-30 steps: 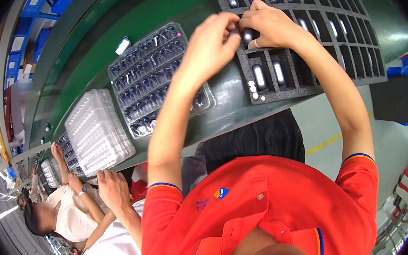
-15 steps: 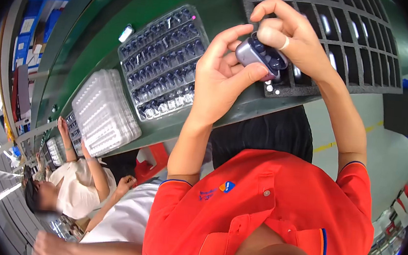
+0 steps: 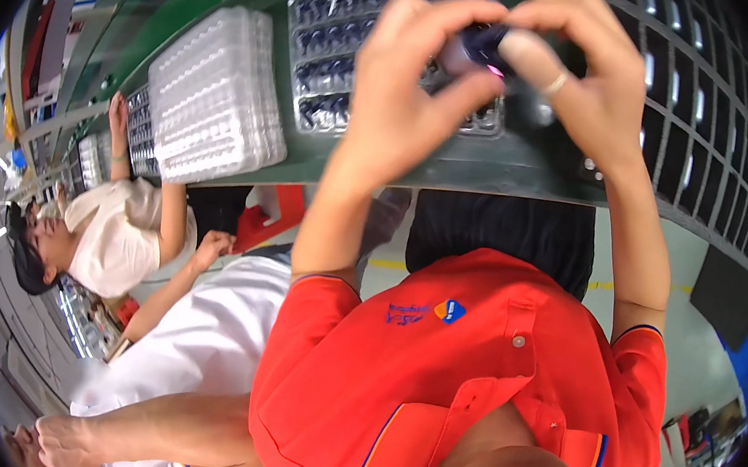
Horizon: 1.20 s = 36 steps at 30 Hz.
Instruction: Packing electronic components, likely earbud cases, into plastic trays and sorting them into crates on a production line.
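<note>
Both my hands are raised together over the green bench, around a small earbud charging case (image 3: 480, 44) with a purple-grey shell and dark interior. My left hand (image 3: 401, 88) wraps its fingers and thumb around the shell. Against the dark side of the case press the fingertips of my right hand (image 3: 603, 84), which has a pale band on one finger. Motion blurs the case, and a pink spot shows at its edge. Whether earbuds sit inside is hidden by my fingers. Behind my hands lies a clear blister tray (image 3: 305, 56) with rows of dark earbud-like parts.
A stack of clear plastic trays (image 3: 211, 101) stands to the left on the bench. At right is a black compartment tray (image 3: 709, 122) holding shiny pieces. Small white bits (image 3: 589, 167) lie near the bench edge. Co-workers sit at left, one in a cream top (image 3: 116, 245).
The whole view has turned, shifting bench, trays and co-workers in the picture. My hands remain on the case, which is tipped differently; my right fingers have changed their hold.
</note>
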Available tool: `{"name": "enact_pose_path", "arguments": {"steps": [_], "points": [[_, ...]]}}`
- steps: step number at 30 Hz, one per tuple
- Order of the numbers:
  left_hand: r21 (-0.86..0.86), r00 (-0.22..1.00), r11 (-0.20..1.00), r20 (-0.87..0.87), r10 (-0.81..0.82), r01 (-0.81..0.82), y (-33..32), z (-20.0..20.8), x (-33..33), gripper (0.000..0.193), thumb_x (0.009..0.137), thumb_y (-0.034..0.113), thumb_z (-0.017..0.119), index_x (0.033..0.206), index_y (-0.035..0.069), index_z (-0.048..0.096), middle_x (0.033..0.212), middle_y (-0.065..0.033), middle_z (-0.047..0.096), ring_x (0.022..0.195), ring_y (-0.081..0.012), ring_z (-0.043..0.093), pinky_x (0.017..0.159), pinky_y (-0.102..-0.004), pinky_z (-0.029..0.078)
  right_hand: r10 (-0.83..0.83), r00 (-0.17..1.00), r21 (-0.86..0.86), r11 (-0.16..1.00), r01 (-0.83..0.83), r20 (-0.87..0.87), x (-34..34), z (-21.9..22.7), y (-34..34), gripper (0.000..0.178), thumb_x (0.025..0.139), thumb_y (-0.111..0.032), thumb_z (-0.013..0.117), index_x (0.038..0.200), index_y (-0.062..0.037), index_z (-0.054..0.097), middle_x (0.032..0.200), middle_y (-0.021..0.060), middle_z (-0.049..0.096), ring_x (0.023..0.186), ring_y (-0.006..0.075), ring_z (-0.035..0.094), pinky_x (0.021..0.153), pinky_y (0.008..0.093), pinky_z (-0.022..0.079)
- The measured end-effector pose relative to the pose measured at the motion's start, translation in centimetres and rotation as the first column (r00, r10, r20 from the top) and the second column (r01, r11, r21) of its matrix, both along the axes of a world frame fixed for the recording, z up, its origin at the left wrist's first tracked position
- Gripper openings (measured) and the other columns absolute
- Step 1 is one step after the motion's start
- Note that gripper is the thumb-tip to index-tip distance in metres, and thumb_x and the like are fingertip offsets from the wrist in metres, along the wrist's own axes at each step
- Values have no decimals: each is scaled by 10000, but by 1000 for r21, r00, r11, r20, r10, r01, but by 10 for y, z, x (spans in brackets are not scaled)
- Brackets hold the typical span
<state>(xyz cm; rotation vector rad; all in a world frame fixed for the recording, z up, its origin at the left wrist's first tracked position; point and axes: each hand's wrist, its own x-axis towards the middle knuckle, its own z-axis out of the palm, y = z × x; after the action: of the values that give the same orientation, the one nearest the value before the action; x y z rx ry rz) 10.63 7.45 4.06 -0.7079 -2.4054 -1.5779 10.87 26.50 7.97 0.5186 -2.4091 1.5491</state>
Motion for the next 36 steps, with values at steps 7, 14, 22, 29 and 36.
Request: {"name": "enact_pose_path", "arguments": {"steps": [7, 14, 22, 29, 36], "points": [[320, 925, 916, 361, 117, -241, -151, -40, -163, 531, 853, -58, 671, 1343, 21, 484, 893, -92, 666, 727, -153, 648, 600, -262, 520, 253, 950, 261, 944, -201, -185, -10, -77, -71, 169, 785, -185, 781, 895, -81, 707, 914, 65, 630, 912, 266, 578, 823, 387, 481], [29, 853, 983, 502, 143, -182, -71, -82, -241, 529, 870, -21, 678, 1354, 40, 472, 1044, -137, 673, 868, -196, 697, 659, -288, 570, 224, 953, 468, 878, -106, -204, 7, -109, -86, 171, 740, -220, 766, 841, -97, 702, 888, 49, 569, 942, 246, 544, 831, 387, 450], [-541, 895, 841, 391, 213, 36, -132, -104, -282, 490, 849, 257, 758, 1283, 90, 605, 959, -146, 700, 862, -222, 677, 780, -342, 535, 109, 973, 304, 952, -43, -202, 27, -89, -85, 381, 751, -259, 786, 1100, -139, 695, 951, 31, 602, 963, 228, 576, 847, 386, 455], [-321, 997, 944, 42, -70, 80, 61, 6, -134, 255, 873, 218, 691, 1062, 48, 700, 927, -162, 702, 894, -343, 677, 833, -434, 538, -296, 912, 550, 728, 409, -286, 22, -42, 178, 210, 825, -101, 693, 1025, -38, 685, 998, 120, 679, 948, 329, 643, 807, 404, 517], [-699, 892, 697, -199, -406, 161, 152, -27, 15, 222, 766, 198, 714, 862, 11, 644, 868, -152, 633, 899, -316, 618, 731, -394, 556, -78, 970, 782, 608, -135, 228, -38, -37, 169, 311, 801, -153, 614, 1101, -77, 649, 1017, 164, 675, 1009, 368, 625, 880, 456, 506]]}}
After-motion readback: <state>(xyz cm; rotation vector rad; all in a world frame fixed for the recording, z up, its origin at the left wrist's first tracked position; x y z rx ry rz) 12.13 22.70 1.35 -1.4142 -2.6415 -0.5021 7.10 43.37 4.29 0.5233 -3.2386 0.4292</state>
